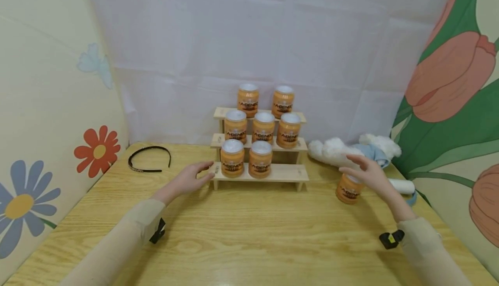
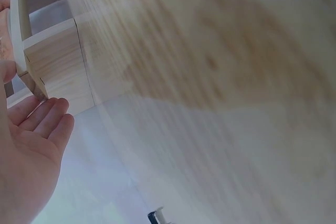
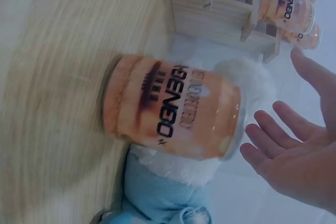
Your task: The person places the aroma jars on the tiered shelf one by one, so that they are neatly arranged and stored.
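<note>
A three-step wooden display stand (image 1: 280, 172) carries several orange cans (image 1: 260, 159) with pale tops. At the left end of its lowest step, my left hand (image 1: 189, 178) holds the board's corner between thumb and fingers. The left wrist view shows that hand (image 2: 34, 145) with its fingertips against the board end (image 2: 34, 83). One more orange can (image 1: 348, 190) stands upright on the table, right of the stand. Just above it hovers my right hand (image 1: 368, 174), fingers spread. In the right wrist view, a gap separates those fingers (image 3: 273, 140) from the can (image 3: 173, 108).
A black headband (image 1: 150, 148) lies on the wooden table (image 1: 249, 234) at the left. Behind the loose can is a white plush toy (image 1: 335, 151) in blue clothing, with a white roll-shaped object (image 1: 402, 186) beside it. A white cloth (image 1: 249, 30) hangs at the back.
</note>
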Demonstrator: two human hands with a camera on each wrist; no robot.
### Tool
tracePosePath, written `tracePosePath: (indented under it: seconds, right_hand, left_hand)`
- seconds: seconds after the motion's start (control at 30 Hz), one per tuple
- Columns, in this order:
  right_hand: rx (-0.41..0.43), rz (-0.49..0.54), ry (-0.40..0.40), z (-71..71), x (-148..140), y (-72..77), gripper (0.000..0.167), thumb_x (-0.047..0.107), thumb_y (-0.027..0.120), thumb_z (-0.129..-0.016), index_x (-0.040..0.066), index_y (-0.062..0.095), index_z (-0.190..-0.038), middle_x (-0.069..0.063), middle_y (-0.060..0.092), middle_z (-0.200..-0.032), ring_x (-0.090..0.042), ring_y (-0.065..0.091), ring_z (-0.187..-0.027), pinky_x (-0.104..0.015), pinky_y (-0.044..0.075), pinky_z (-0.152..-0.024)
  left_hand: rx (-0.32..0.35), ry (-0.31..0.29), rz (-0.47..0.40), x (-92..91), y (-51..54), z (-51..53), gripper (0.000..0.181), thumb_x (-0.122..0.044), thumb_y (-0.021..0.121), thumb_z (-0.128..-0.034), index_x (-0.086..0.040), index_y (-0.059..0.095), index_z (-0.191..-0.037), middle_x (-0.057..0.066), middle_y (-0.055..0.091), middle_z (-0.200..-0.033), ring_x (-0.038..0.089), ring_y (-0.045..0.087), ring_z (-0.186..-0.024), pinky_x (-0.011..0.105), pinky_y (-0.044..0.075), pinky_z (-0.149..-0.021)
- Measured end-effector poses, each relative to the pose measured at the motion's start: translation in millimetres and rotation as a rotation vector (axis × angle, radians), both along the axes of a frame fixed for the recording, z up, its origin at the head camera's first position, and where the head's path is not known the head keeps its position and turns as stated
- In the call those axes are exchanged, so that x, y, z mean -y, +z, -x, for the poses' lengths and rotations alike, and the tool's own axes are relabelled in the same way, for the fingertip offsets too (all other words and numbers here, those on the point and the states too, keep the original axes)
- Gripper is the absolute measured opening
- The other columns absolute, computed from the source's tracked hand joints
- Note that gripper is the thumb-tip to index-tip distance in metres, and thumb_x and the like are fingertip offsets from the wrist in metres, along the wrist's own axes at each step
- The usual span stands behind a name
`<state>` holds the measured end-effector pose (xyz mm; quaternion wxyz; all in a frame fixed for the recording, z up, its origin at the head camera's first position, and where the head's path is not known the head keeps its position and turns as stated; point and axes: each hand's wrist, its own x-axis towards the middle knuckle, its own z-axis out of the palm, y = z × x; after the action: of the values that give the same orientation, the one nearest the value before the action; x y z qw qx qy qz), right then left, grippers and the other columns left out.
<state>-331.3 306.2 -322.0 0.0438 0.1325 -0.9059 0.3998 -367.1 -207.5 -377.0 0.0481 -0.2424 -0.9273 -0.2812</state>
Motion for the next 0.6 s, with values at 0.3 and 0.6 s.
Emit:
tracePosePath:
  seconds: [0.3,0.6]
  right_hand:
    - [0.098,-0.015,-0.047,-7.0,-14.2,-7.6,0.079,0.036,0.059,-0.093,-0.007,0.019,-0.147,-0.033,0.022,-0.148,-0.052,0.024,-0.133,-0.059,0.034,-0.104]
    - [0.155,-0.102,-0.057,-6.4,-20.3,-14.1,0.078,0.039,0.057,-0.093,-0.008,0.023,-0.145,-0.035,0.027,-0.144,-0.051,0.034,-0.127,-0.053,0.043,-0.098]
  left_hand:
    - [-0.004,-0.006,0.000,-0.2,-0.2,0.8,0.058,-0.033,0.048,-0.0987,0.007,0.038,-0.139,0.025,0.044,-0.140,0.042,0.047,-0.124,0.054,0.040,-0.102]
    - [0.049,0.005,-0.017,-0.8,1.6,-0.4,0.057,-0.031,0.049,-0.0984,0.005,0.036,-0.141,0.024,0.042,-0.142,0.042,0.044,-0.126,0.054,0.038,-0.104]
